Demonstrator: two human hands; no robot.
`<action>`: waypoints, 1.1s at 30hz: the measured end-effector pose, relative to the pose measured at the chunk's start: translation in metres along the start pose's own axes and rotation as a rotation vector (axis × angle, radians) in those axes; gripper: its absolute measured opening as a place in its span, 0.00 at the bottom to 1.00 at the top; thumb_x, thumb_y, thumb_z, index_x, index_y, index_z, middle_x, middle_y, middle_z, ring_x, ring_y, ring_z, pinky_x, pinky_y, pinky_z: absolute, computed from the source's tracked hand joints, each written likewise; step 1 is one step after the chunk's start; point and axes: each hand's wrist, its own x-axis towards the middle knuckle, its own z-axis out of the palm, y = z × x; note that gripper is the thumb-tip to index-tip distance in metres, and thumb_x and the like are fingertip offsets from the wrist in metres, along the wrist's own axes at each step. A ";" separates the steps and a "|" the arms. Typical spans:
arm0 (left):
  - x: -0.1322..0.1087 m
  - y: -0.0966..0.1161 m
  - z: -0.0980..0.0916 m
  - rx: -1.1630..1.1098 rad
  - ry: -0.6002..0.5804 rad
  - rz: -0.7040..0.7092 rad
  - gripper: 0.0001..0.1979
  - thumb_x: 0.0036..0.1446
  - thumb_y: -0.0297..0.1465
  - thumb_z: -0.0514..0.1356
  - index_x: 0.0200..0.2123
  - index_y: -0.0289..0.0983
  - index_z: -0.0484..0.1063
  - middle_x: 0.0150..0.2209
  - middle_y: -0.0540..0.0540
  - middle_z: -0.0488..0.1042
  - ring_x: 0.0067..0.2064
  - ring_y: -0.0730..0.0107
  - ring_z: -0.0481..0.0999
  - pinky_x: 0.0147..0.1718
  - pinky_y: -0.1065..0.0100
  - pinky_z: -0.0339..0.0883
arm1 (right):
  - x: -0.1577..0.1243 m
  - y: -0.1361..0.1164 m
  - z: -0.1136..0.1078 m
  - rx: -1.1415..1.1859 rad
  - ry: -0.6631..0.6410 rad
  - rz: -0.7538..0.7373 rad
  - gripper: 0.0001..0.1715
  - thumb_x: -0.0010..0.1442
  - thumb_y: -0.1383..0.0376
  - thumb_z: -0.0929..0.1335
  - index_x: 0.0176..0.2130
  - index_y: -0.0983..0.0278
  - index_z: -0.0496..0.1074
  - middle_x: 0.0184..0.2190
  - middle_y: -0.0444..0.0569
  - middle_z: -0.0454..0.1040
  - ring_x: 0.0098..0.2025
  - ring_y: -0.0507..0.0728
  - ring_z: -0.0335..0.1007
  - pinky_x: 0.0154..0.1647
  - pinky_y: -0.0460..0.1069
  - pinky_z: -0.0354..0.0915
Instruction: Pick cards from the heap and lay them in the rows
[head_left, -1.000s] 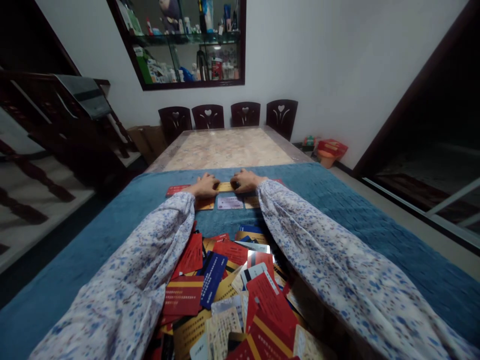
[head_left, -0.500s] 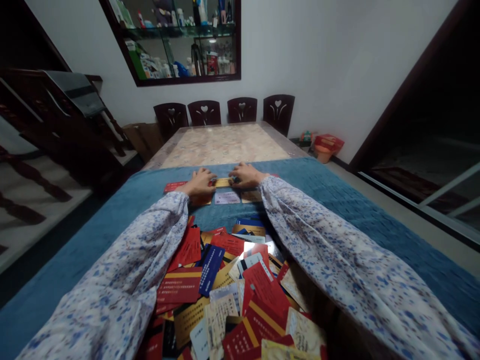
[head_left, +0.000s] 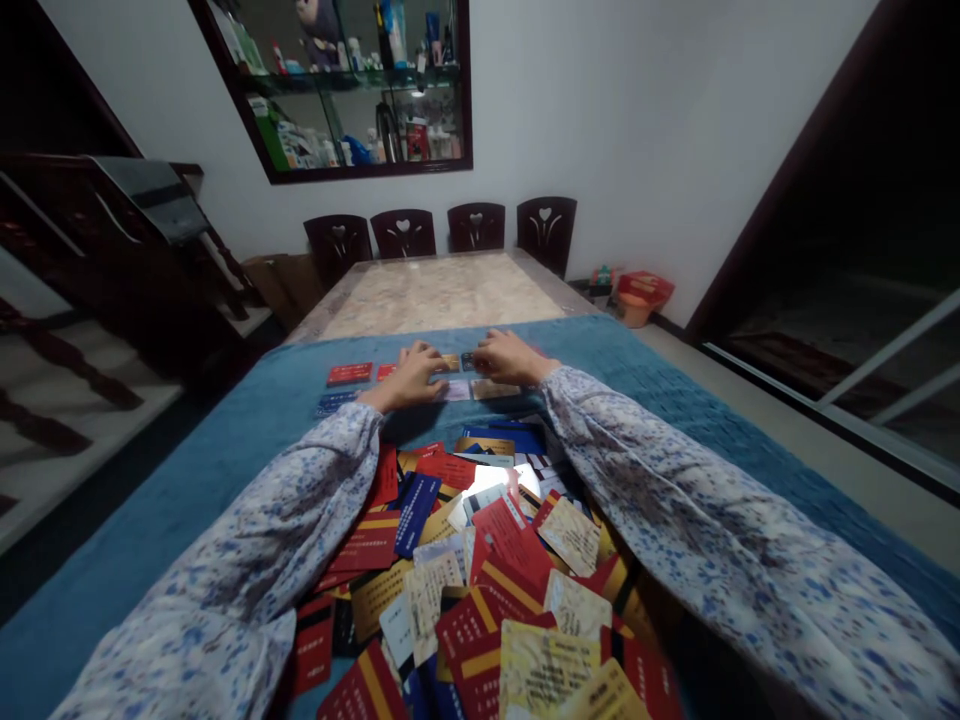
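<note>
My left hand (head_left: 412, 378) rests over two rows of cards laid on the blue cloth, its thumb and fingers apart and bent downward. Its thumb lies by a pale lilac card (head_left: 457, 391). To the right, my right hand (head_left: 511, 358) is lowered with bent, parted fingers beside a dark card (head_left: 468, 361) in the far row. A gold card (head_left: 450, 363) shows between the hands. Below my right palm lies a tan card (head_left: 495, 389). A red card (head_left: 349, 374) and a blue card (head_left: 337, 403) are at the left ends of the rows. The hands cover other cards.
A loose heap of red, blue and gold cards (head_left: 517, 545) spreads between my forearms. Blue cloth (head_left: 247, 440) covers the near part of the table (head_left: 442, 290). Several dark chairs (head_left: 403, 232) stand at the far end, below a wall cabinet (head_left: 360, 120).
Both hands have shifted slightly right in the picture as the view moved. More of the left-end cards shows, and the dark card is now visible beside my right fingers.
</note>
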 end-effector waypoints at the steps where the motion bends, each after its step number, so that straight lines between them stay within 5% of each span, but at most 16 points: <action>1: -0.001 0.006 0.000 -0.009 -0.004 0.011 0.16 0.59 0.34 0.59 0.47 0.37 0.80 0.49 0.37 0.76 0.59 0.44 0.64 0.55 0.45 0.59 | -0.006 -0.001 -0.001 0.003 -0.001 0.003 0.15 0.68 0.66 0.64 0.46 0.63 0.80 0.47 0.56 0.80 0.51 0.63 0.64 0.41 0.53 0.50; 20: -0.013 0.097 0.002 -0.156 -0.100 -0.019 0.11 0.59 0.32 0.63 0.43 0.39 0.83 0.47 0.41 0.79 0.58 0.47 0.64 0.57 0.49 0.56 | -0.103 0.003 0.000 0.113 0.001 0.089 0.13 0.65 0.66 0.65 0.42 0.63 0.80 0.46 0.56 0.80 0.53 0.64 0.65 0.43 0.52 0.54; 33: -0.011 0.113 0.012 -0.061 -0.204 -0.013 0.12 0.61 0.34 0.61 0.41 0.38 0.83 0.43 0.38 0.80 0.55 0.47 0.65 0.55 0.48 0.58 | -0.121 -0.003 0.000 0.158 -0.082 0.070 0.14 0.65 0.59 0.70 0.48 0.61 0.80 0.49 0.55 0.80 0.54 0.65 0.66 0.47 0.54 0.56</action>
